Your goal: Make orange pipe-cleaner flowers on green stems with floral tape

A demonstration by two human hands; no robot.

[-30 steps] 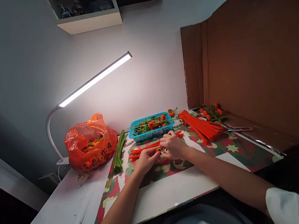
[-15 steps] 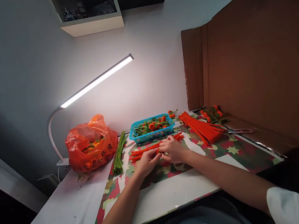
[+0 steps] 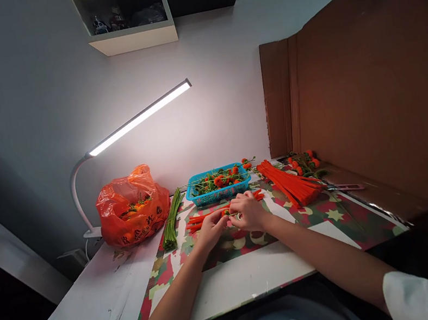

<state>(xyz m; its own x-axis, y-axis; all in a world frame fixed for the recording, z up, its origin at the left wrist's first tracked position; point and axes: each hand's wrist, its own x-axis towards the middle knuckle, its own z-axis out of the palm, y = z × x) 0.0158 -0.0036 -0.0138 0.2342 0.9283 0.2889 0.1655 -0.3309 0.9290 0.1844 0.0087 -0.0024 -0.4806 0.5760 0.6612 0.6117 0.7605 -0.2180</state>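
My left hand (image 3: 210,228) and my right hand (image 3: 248,212) meet over the patterned mat (image 3: 323,215), fingers pinched together on a small orange and green piece (image 3: 227,213) between them. Just behind the hands lies a loose row of orange pipe cleaners (image 3: 203,217). A blue basket (image 3: 204,199) with orange pompom flowers on green stems stands behind those. What exactly the fingertips grip is too small to make out fully.
An orange plastic bag (image 3: 133,206) sits at the left, with a bundle of green stems (image 3: 172,218) beside it. A thick bundle of orange pipe cleaners (image 3: 290,182) and scissors (image 3: 345,187) lie at the right. A lit desk lamp (image 3: 136,119) and a cardboard wall (image 3: 371,88) frame the desk.
Both hands stay together at the same spot, fingers shifting slightly on the small piece. The view has tilted a little.
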